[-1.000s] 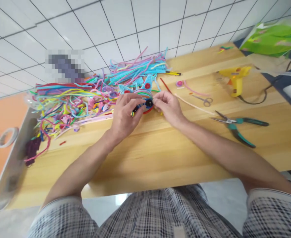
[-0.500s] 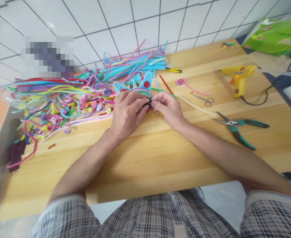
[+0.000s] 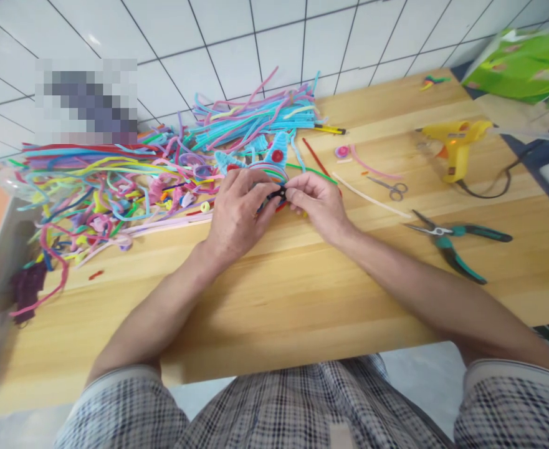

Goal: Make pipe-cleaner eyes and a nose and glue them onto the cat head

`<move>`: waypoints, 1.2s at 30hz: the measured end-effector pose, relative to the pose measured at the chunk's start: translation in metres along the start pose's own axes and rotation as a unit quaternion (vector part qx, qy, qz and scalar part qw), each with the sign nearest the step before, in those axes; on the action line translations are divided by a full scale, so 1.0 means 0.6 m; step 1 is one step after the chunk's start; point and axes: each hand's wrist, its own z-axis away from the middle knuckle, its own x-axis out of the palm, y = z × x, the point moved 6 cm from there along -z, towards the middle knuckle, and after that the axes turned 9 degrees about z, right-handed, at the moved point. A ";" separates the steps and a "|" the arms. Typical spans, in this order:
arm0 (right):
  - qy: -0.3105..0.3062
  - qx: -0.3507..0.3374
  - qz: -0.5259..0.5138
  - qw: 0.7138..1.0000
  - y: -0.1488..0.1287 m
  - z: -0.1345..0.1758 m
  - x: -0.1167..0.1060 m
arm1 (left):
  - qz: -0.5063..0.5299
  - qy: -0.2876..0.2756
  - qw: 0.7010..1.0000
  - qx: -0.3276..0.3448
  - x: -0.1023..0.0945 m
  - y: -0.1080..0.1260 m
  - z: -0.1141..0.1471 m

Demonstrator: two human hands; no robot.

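Note:
My left hand (image 3: pixel 237 215) is closed, thumb and fingertips around a pipe-cleaner craft (image 3: pixel 278 153) with light-blue pointed shapes, red round pieces and curved coloured strands. Its lower part is hidden behind the fingers. A small black piece (image 3: pixel 278 193) shows between my two hands at the thumb tips. My right hand (image 3: pixel 321 202) pinches the right end of this black piece between thumb and forefinger, its other fingers curled. Just behind the hands lie a green pipe cleaner (image 3: pixel 314 173) and a red one (image 3: pixel 316 157).
Loose pipe cleaners (image 3: pixel 101 199) heap up on the left, and a blue-pink bundle (image 3: pixel 255 121) lies by the tiled wall. To the right are green-handled pliers (image 3: pixel 442 232), small scissors (image 3: pixel 390 187), a yellow glue gun (image 3: pixel 456 146) with a cord, and a yellow-black cutter (image 3: pixel 330 130).
The view has shifted slightly. Slightly more of the black piece shows between the fingertips; both hands keep nearly the same grip and place.

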 end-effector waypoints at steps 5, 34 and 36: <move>-0.001 -0.001 -0.003 1.000 0.002 0.001 0.000 | -0.002 0.002 1.000 -0.008 -0.001 -0.001 0.000; 0.121 -0.063 0.001 0.991 0.010 -0.019 -0.029 | 0.284 0.102 0.841 -0.449 0.012 0.063 0.121; 0.128 -0.062 0.005 0.990 0.012 -0.020 -0.033 | 0.424 0.148 0.695 -0.562 0.044 0.064 0.138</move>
